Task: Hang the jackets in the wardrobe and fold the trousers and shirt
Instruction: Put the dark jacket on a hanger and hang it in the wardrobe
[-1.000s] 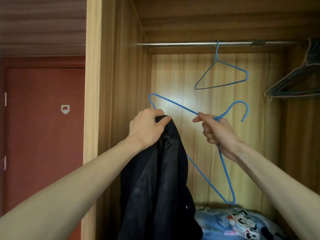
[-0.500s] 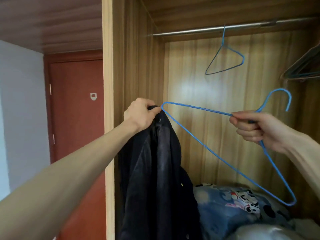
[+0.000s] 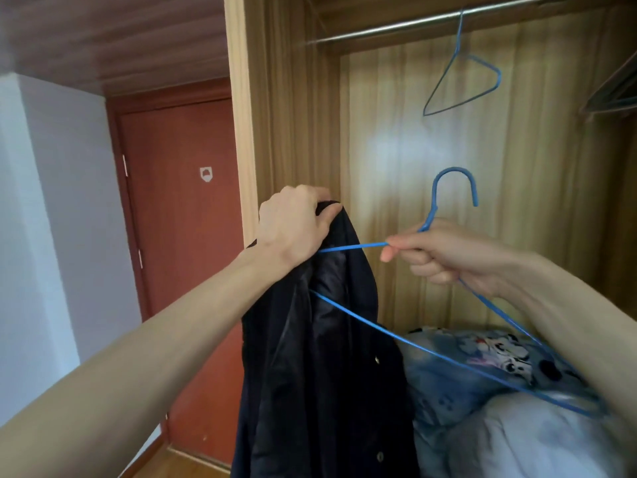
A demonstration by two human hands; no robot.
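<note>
A dark jacket [image 3: 320,374] hangs down in front of the open wardrobe, gripped at its top edge by my left hand [image 3: 296,225]. My right hand [image 3: 444,257] grips a blue wire hanger [image 3: 455,188] just below its hook. The hanger's left end is tucked inside the jacket, under my left hand, and its lower wire runs out to the right across the bedding. The hook points up, well below the metal rail [image 3: 431,24].
A second blue wire hanger [image 3: 462,84] hangs on the rail. More hangers [image 3: 613,94] hang at the right edge. Folded blue patterned bedding [image 3: 482,360] and a white quilt [image 3: 537,439] fill the wardrobe bottom. A red door [image 3: 179,215] stands to the left.
The hanger's left end has gone into the jacket under my left hand. My right hand has moved left toward the jacket, and the hook now stands upright.
</note>
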